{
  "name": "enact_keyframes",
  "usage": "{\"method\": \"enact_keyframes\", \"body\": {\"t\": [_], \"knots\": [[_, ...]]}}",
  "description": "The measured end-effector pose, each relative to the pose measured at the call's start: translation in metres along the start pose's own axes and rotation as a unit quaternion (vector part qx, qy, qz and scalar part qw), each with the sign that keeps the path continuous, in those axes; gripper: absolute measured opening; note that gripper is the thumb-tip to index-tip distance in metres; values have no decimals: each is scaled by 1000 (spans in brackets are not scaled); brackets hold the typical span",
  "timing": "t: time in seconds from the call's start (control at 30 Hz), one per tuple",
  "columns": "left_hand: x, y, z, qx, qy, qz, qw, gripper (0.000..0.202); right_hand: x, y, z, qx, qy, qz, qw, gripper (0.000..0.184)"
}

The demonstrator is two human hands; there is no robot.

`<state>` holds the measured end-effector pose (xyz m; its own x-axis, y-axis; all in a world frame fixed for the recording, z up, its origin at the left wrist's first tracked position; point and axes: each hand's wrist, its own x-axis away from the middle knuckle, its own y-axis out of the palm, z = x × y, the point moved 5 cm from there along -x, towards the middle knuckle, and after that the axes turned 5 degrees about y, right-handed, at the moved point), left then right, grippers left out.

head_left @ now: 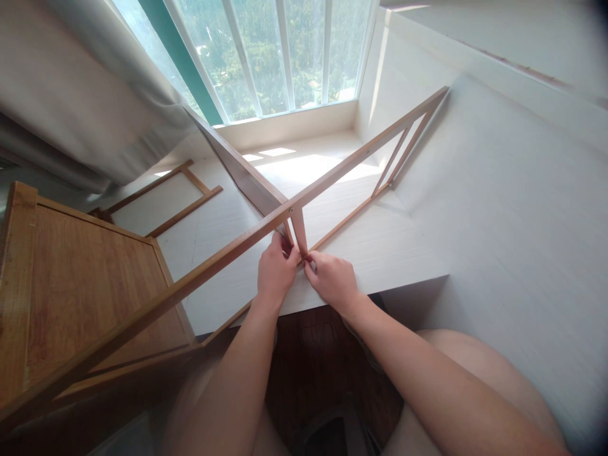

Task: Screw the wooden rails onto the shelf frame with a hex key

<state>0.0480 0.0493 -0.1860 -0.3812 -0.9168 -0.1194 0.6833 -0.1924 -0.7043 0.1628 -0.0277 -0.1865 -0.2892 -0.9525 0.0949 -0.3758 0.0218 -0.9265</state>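
A long wooden frame (342,170) stands on edge, running diagonally from the lower left to the upper right. A short crosspiece (299,229) joins its upper rail to the thin lower rail (342,221). At the foot of this crosspiece, my left hand (277,269) is closed, thumb and fingers pinched against the joint. My right hand (334,277) pinches the same spot from the other side, its fingertips almost meeting those of the left. Whatever lies between the fingertips is too small and covered to name. A brown board (244,172) meets the frame just behind my left hand.
The frame rests over a white ledge (403,244) beside a white wall (513,209). At the left are a wooden panel (95,285) and a smaller wooden frame (183,215). A grey curtain (95,82) hangs by the barred window (270,57). Dark floor (308,342) shows below.
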Motion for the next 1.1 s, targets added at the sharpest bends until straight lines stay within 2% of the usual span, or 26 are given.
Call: {"method": "enact_keyframes", "body": {"t": [0.47,0.67,0.83,0.97,1.1], "knots": [[0,-1,1,0,2,5,1000,18,0,3,1,-8,0,3,1000,21],[0,-1,2,-2,-5,-2,1000,19,-1,-3,1,-13,1,-11,1000,20],[0,0,2,-10,-5,3,1000,18,-9,-12,11,-23,9,-39,999,17],[0,0,1,-5,-6,8,1000,19,-12,-16,14,-39,-25,-53,998,21],[-1,0,1,-3,-5,4,1000,21,-11,-24,10,-60,-70,-13,996,21]]}}
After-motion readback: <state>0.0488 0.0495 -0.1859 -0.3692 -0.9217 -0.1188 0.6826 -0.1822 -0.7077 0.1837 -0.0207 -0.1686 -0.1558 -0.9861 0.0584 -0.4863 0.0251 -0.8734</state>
